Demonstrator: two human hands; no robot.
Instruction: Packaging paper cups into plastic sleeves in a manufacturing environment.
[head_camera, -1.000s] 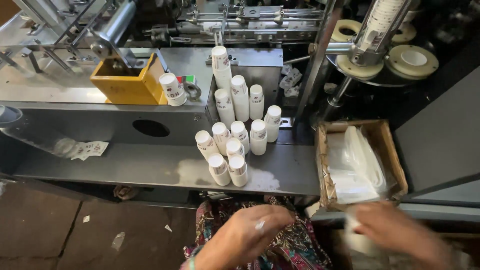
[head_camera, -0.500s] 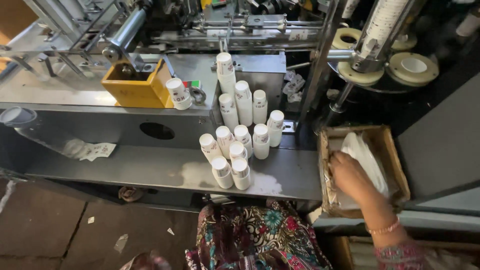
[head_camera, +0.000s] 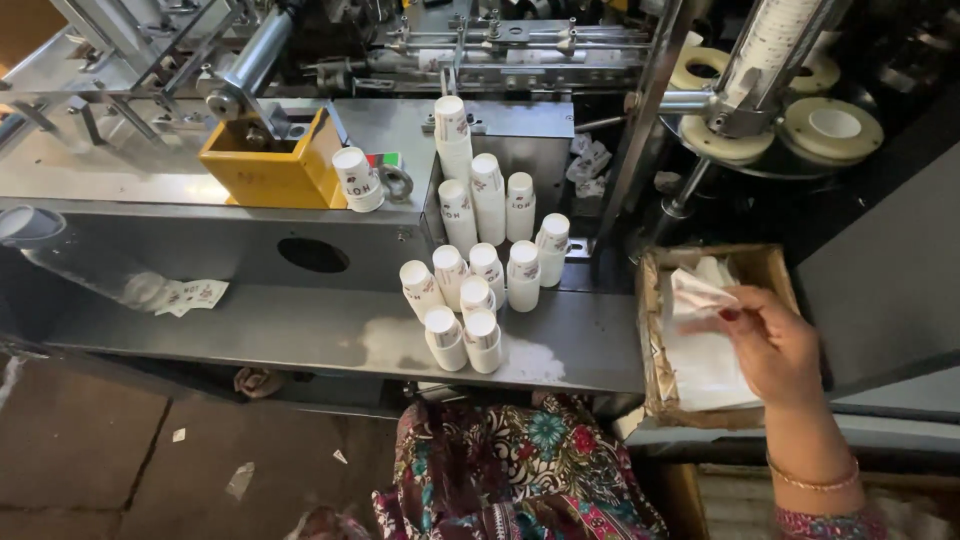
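Eleven stacks of white paper cups (head_camera: 478, 290), one yellow box (head_camera: 272, 170), one cardboard box (head_camera: 655, 350), one hand (head_camera: 775, 345).

R hand (head_camera: 775, 345) pinches plastic bag (head_camera: 697, 292) over box (head_camera: 650, 340).

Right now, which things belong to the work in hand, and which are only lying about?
In use:
right hand
clear bag
cardboard box

Lying about:
cup stacks
yellow bin
paper scraps
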